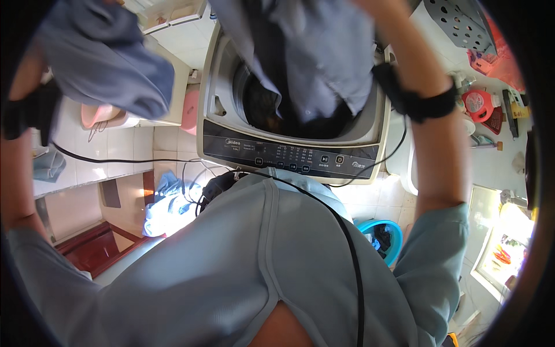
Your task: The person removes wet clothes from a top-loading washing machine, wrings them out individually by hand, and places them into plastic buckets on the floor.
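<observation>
Wet-looking grey cloth (pixel 312 56) hangs over the open tub of a Midea top-loading washing machine (pixel 290 149), its lower edge dipping into the dark drum (pixel 264 108). My right hand (pixel 379 8) is at the top edge by this cloth, its fingers cut off by the frame. On the left, my left hand (pixel 30 69) holds up a bunched blue-grey cloth (pixel 125 65), which covers most of the fingers. Both are blurred. Whether the two cloths are one garment I cannot tell. Black straps wrap both my wrists.
A black cable (pixel 353 243) runs down my front, and another (pixel 112 161) crosses to my left wrist. Blue clothes (pixel 169 208) lie on the floor at left. At right stand a blue basin (pixel 397 236) holding laundry and a red detergent bottle (pixel 477 106). A pink basin (pixel 93 115) is at left.
</observation>
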{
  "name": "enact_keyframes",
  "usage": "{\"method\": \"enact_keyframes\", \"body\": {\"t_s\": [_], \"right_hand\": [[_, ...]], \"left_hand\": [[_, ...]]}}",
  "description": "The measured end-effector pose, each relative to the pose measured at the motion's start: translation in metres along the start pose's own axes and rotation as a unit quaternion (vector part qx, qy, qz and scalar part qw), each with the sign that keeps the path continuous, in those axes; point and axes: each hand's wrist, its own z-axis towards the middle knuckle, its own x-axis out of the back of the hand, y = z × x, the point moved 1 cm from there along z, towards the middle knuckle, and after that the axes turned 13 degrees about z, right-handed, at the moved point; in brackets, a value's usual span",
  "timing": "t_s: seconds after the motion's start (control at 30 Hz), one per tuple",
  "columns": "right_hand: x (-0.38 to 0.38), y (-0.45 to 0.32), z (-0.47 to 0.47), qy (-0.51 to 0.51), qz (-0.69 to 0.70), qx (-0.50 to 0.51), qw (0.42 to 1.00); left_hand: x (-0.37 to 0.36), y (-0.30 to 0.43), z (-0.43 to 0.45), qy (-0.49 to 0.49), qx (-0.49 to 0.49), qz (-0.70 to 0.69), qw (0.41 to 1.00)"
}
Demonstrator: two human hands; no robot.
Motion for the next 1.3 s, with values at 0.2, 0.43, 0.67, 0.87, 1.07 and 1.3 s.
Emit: {"method": "enact_keyframes", "body": {"t_s": [0.2, 0.43, 0.67, 0.87, 1.07, 1.3], "right_hand": [[-0.093, 0.005, -0.187, -0.08, 0.02, -0.199, 0.977], [-0.16, -0.022, -0.213, -0.01, 0.038, -0.278, 0.96], [-0.12, 0.014, -0.147, 0.146, 0.079, -0.016, 0.986], [-0.116, 0.017, -0.168, -0.222, 0.047, -0.012, 0.974], [-0.135, 0.015, -0.205, -0.46, 0.037, -0.253, 0.85], [-0.163, 0.059, -0.247, -0.456, 0.224, -0.433, 0.745]], "left_hand": [[-0.048, -0.054, 0.035, -0.069, 0.069, -0.114, 0.989], [-0.106, -0.075, 0.038, -0.102, 0.167, -0.195, 0.961], [-0.077, -0.074, 0.025, -0.26, 0.229, -0.179, 0.921], [-0.062, -0.143, 0.038, -0.296, 0.148, 0.123, 0.936], [-0.109, -0.193, 0.071, -0.196, -0.086, 0.617, 0.758], [-0.152, -0.285, 0.083, -0.052, -0.172, 0.611, 0.771]]}}
